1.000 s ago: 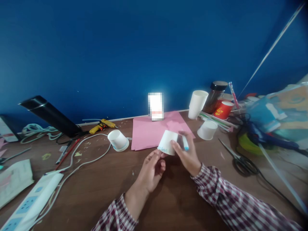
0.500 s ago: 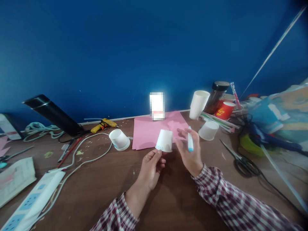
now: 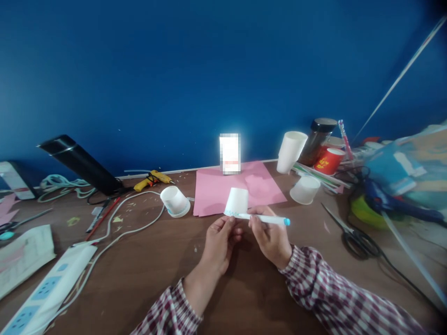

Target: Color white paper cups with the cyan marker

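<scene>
Between my hands is an upside-down white paper cup point(image 3: 236, 201) with light blue marks along its lower rim. My left hand point(image 3: 220, 237) pinches that rim from below. In my right hand point(image 3: 268, 236) is a white marker point(image 3: 267, 218) with a light blue end, its tip at the cup's rim beside the blue marks. Behind the cup lies pink paper point(image 3: 209, 190). To the left stands another upturned paper cup point(image 3: 173, 201) with blue marks round its rim. A plain white paper cup point(image 3: 305, 189) is upside down on the right.
Stacked white cups point(image 3: 291, 151), a dark-lidded jar point(image 3: 318, 139) and a red cup point(image 3: 328, 161) are at the back right. Scissors point(image 3: 356, 237) lie on the right. A yellow glue gun point(image 3: 152, 180), black bottle point(image 3: 82, 163) and power strip point(image 3: 45, 291) occupy the left.
My right hand has turned and closed round the marker, bringing its tip leftward to the cup's rim. My left hand still holds the cup in nearly the same place.
</scene>
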Demonstrator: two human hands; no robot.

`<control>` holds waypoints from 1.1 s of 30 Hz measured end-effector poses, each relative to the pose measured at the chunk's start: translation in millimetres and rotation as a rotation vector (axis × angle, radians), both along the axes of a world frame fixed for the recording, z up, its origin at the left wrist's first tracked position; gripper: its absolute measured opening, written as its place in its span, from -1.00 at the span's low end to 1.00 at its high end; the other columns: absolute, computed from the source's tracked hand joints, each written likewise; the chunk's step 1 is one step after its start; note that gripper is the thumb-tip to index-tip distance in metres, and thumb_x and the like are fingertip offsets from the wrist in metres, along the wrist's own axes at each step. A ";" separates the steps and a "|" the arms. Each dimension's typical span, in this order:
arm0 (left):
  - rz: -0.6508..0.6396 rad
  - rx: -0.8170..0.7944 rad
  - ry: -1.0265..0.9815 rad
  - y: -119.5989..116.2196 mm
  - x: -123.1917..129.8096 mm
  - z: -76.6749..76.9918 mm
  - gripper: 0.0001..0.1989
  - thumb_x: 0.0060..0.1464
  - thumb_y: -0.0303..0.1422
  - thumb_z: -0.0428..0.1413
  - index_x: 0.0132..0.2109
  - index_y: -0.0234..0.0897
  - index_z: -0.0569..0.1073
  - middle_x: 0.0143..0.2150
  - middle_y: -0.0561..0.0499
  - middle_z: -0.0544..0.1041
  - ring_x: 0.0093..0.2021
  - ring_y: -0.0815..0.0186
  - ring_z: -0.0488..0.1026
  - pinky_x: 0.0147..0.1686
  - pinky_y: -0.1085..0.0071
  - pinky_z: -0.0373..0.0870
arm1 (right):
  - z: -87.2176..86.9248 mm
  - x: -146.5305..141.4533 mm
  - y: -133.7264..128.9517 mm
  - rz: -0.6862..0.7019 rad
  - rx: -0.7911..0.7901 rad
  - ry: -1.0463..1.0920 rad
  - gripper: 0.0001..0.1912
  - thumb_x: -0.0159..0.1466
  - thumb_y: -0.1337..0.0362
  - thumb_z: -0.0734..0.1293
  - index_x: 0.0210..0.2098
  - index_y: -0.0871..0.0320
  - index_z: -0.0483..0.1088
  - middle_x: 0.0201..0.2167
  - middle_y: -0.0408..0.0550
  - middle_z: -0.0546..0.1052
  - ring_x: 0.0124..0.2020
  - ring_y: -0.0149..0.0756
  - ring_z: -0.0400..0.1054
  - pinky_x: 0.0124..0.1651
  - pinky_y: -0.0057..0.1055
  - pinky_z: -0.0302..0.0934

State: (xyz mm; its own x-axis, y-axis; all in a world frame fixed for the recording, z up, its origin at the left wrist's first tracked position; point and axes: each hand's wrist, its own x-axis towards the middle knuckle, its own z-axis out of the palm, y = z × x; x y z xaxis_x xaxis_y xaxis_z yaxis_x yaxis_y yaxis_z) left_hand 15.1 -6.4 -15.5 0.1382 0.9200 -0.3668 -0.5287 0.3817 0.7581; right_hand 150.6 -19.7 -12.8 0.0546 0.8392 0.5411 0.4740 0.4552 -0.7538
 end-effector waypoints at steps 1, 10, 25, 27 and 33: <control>0.002 0.003 0.002 0.0 0.4 0.2 -0.71 -0.15 -0.32 0.30 -0.31 -0.40 0.44 -0.45 0.07 0.47 -0.57 0.57 0.37 -0.60 0.68 0.34 | 0.2 -0.1 0.5 -0.009 -0.009 -0.004 -0.90 0.31 0.31 0.19 -0.25 0.15 0.33 -0.47 -0.12 0.45 -0.50 -0.39 0.36 -0.43 -0.50 0.25; 0.001 0.014 0.012 -1.3 0.4 1.5 -0.76 -0.13 -0.33 0.29 -0.35 -0.38 0.44 -0.48 0.10 0.44 -0.56 0.56 0.39 -0.59 0.67 0.35 | 0.3 -0.6 0.3 0.003 -0.058 0.000 -0.88 0.32 0.27 0.18 -0.28 0.15 0.32 -0.51 -0.10 0.45 -0.50 -0.37 0.38 -0.47 -0.51 0.24; -0.004 0.007 0.022 -1.1 1.4 2.9 -0.72 -0.18 -0.31 0.32 -0.36 -0.39 0.45 -0.50 0.09 0.44 -0.56 0.55 0.38 -0.59 0.67 0.33 | 1.9 0.0 1.5 -0.007 -0.070 -0.063 -0.85 0.32 0.26 0.17 -0.29 0.15 0.33 -0.56 -0.13 0.43 -0.53 -0.37 0.36 -0.49 -0.50 0.22; -0.003 0.004 0.026 -1.2 1.4 2.7 -0.71 -0.20 -0.30 0.33 -0.35 -0.39 0.45 -0.49 0.08 0.45 -0.57 0.55 0.37 -0.59 0.67 0.33 | 2.8 0.2 1.7 -0.020 -0.064 -0.075 -0.85 0.32 0.26 0.16 -0.29 0.16 0.33 -0.57 -0.13 0.43 -0.54 -0.37 0.36 -0.49 -0.50 0.22; 0.008 -0.001 0.035 -1.9 1.9 3.7 -0.69 -0.23 -0.30 0.34 -0.36 -0.39 0.46 -0.46 0.06 0.48 -0.57 0.55 0.37 -0.61 0.66 0.32 | 4.4 1.8 3.9 -0.081 -0.018 -0.112 -0.84 0.32 0.26 0.16 -0.30 0.15 0.34 -0.51 -0.09 0.47 -0.48 -0.35 0.38 -0.43 -0.48 0.23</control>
